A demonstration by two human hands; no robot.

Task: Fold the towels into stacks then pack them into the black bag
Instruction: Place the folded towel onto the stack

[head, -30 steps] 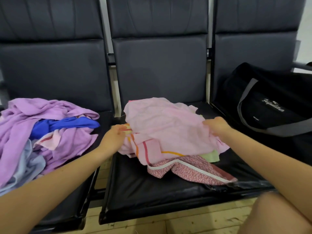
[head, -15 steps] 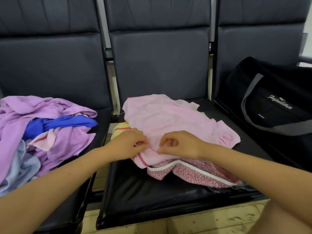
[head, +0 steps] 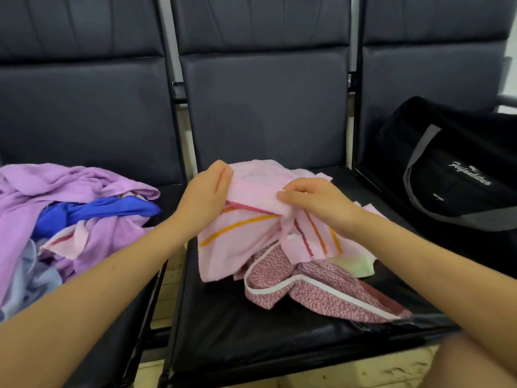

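Note:
A pink towel (head: pixel 237 242) with orange and red stripes lies bunched on the middle seat (head: pixel 251 331). My left hand (head: pixel 205 191) grips its lifted edge at the left, and my right hand (head: pixel 310 200) pinches the same edge at the right. Under it lie a red patterned towel (head: pixel 313 292) with white trim and a pale green cloth (head: pixel 358 266). The black bag (head: pixel 447 175) with grey straps rests on the right seat.
A heap of purple, blue, pink and light blue towels (head: pixel 56 219) covers the left seat. Dark padded backrests (head: pixel 265 107) stand behind all three seats. Wooden floor (head: pixel 335 371) shows below the seat fronts, and my knee (head: pixel 475 365) is at bottom right.
Both hands moved from the near edge of the pink towel and lifted it up and back, turning over the striped side. The hands are now farther apart along the edge.

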